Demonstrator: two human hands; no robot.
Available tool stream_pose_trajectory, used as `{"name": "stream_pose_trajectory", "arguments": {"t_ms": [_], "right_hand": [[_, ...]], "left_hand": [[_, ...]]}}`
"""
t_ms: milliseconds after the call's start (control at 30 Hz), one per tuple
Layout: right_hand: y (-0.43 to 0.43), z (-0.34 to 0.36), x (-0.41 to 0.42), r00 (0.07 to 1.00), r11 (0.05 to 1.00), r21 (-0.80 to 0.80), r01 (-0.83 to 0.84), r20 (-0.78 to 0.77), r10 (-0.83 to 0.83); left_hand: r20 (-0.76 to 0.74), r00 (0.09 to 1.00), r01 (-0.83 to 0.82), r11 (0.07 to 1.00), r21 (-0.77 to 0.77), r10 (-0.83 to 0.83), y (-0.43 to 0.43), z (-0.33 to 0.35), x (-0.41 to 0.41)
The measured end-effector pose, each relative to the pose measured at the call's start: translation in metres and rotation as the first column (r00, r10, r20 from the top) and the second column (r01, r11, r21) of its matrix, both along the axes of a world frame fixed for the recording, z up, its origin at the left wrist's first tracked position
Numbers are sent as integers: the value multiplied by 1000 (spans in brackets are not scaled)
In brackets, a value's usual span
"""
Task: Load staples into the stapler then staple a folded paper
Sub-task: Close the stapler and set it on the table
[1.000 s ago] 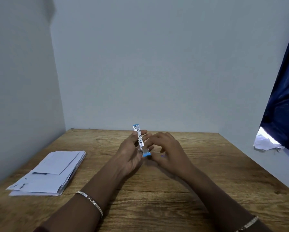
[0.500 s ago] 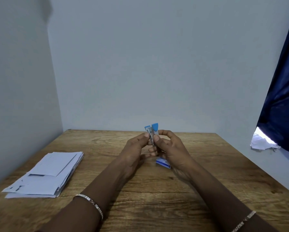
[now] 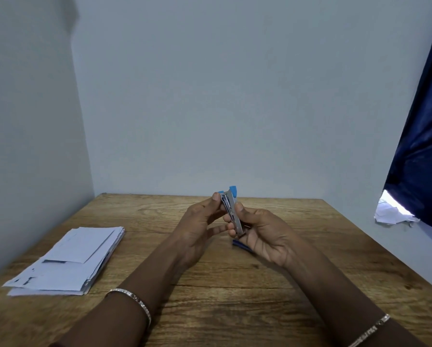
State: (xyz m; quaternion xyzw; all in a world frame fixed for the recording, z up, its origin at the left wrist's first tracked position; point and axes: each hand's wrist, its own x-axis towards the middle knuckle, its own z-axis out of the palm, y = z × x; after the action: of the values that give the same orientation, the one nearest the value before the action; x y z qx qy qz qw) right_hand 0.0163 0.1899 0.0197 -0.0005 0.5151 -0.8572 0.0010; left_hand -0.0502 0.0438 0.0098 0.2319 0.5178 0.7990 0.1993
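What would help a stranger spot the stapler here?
On the wooden table, look right of the paper stack to the left hand and right hand. Between them stands the stapler, a slim silver bar with a bright blue top, unlike the dark blue box lying below.

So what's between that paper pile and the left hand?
Nothing: only bare table lies between the pile and the left hand, seen in the head view.

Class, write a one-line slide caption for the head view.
A small stapler held above the table by the left hand and right hand, papers stacked nearby.
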Motion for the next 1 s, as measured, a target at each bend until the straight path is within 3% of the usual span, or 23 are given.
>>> {"name": "stream_pose_trajectory", "arguments": {"t_ms": [500, 600, 667, 700, 733, 767, 833, 1000], "right_hand": [[-5, -2, -1, 998, 998, -55, 38, 57, -35], [-9, -3, -1, 994, 994, 32, 106, 25, -107], [-12, -4, -1, 978, 955, 210, 207, -22, -207], [-13, -5, -1, 954, 883, 363, 298, -73, -292], [-14, -7, -1, 910, 748, 525, 405, -158, -382], [-15, -11, -1, 851, 560, 655, 507, -276, -446], [-19, -16, 0, 754, 228, 746, 626, -504, -421], [-27, -27, 0, 739, -94, 792, 603, -599, -308]], "left_hand": [[58, 998, -16, 1000, 17, 15, -1, -1, 0], [102, 994, -49, 999, 23, 46, 0, -1, -4], [131, 984, -123, 992, 10, 121, 0, -3, -9], [127, 976, -176, 984, -26, 178, 0, -3, -11], [105, 964, -237, 968, -78, 244, 0, -4, -14], [71, 947, -303, 945, -127, 313, -1, -4, -16], [0, 903, -422, 890, -172, 429, -3, -6, -19], [-114, 815, -579, 794, -184, 568, -4, -8, -23]]}}
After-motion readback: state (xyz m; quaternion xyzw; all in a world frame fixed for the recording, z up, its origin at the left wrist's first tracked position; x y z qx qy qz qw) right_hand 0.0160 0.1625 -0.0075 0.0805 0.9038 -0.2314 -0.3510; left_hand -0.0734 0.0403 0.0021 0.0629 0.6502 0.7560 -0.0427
